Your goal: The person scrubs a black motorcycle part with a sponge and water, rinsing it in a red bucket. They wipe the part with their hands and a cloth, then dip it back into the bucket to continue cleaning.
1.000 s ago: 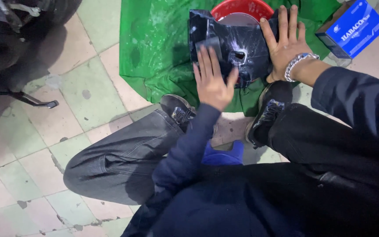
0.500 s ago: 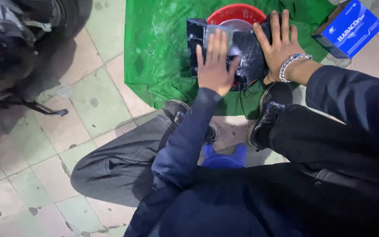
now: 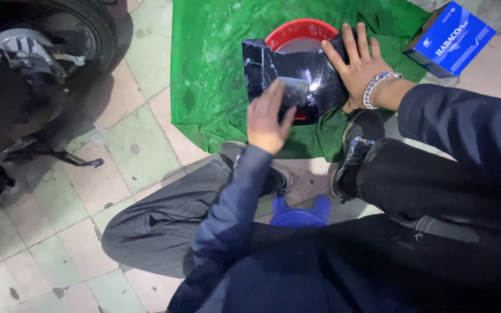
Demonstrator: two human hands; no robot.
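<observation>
From the head camera, a glossy black panel [image 3: 297,78] lies across a red basin [image 3: 297,32] on a green sheet [image 3: 215,69] spread over the tiled floor [image 3: 59,232]. The left hand [image 3: 269,119] rests at the panel's near edge, its fingers [image 3: 273,98] pressed together and curled around a small grey pad [image 3: 294,91] that sits flat on the wet surface. The right hand [image 3: 358,66], with a metal bracelet [image 3: 376,87] at the wrist, lies flat on the panel's right end, fingers spread, holding nothing. A blue box [image 3: 447,37] stands just beyond that hand at the sheet's corner. A motorbike wheel [image 3: 36,46] stands well apart at the far left. The person squats, black shoes [image 3: 355,150] at the sheet's near edge.
</observation>
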